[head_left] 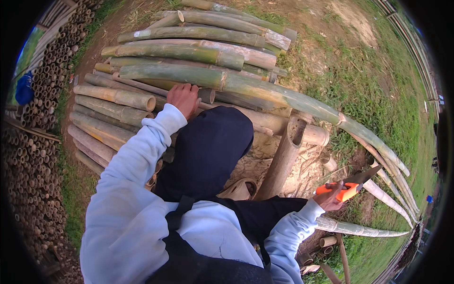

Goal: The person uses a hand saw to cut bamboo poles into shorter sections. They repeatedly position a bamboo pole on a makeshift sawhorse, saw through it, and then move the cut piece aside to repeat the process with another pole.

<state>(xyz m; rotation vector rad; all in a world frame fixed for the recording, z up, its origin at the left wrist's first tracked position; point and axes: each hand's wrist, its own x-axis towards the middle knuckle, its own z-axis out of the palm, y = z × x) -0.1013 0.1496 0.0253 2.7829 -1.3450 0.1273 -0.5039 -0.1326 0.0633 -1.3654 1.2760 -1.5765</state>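
A long green bamboo pole (265, 94) lies across the pile in front of me and bends away to the far right. My left hand (183, 99) is against its near side, fingers curled and pressed together at the pole. The palm side is hidden. Out at the right, my right hand (331, 199) is closed round the orange handle of a hand saw (362, 176). The saw's dark blade points away to the upper right, apart from the long pole. An upright notched bamboo post (282, 161) stands beneath the pole, right of my knee.
Cut bamboo lengths (113, 109) lie stacked at left and ahead. More thin poles (378, 196) fan out at right over grass (397, 90). A large stack of bamboo ends (35, 189) lines the far left, with a blue item (24, 89) on it. Short offcuts (327, 241) lie lower right.
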